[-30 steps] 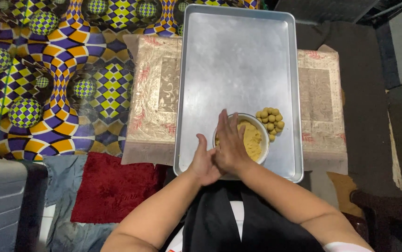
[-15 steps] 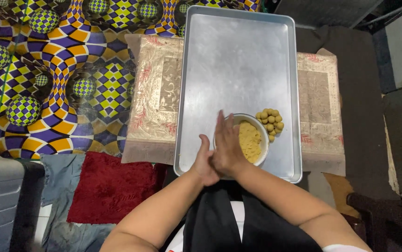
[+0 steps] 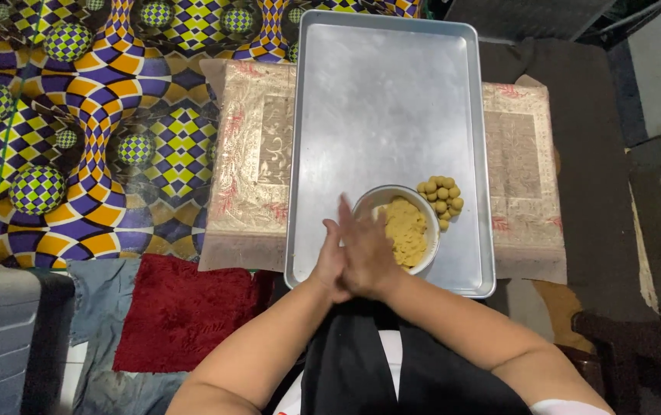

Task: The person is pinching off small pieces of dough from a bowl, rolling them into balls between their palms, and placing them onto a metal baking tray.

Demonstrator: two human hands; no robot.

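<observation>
- My left hand (image 3: 329, 261) and my right hand (image 3: 369, 253) press flat together, palm against palm, just below the middle of the frame, over the near edge of the metal tray (image 3: 392, 100).
- The fingers lie straight and closed against each other; whether anything sits between the palms, I cannot tell, since the right hand covers the gap.
- The white bowl (image 3: 376, 198) stands right of my hands on the tray, and my right hand overlaps its left rim.
- Yellow dough (image 3: 407, 230) fills the bowl.
- A small cluster of rolled dough balls (image 3: 439, 197) lies on the tray, touching the bowl's upper right side.
- The tray rests on a pale patterned mat (image 3: 253, 154), with a bright chequered cloth (image 3: 77, 115) at the upper left.
</observation>
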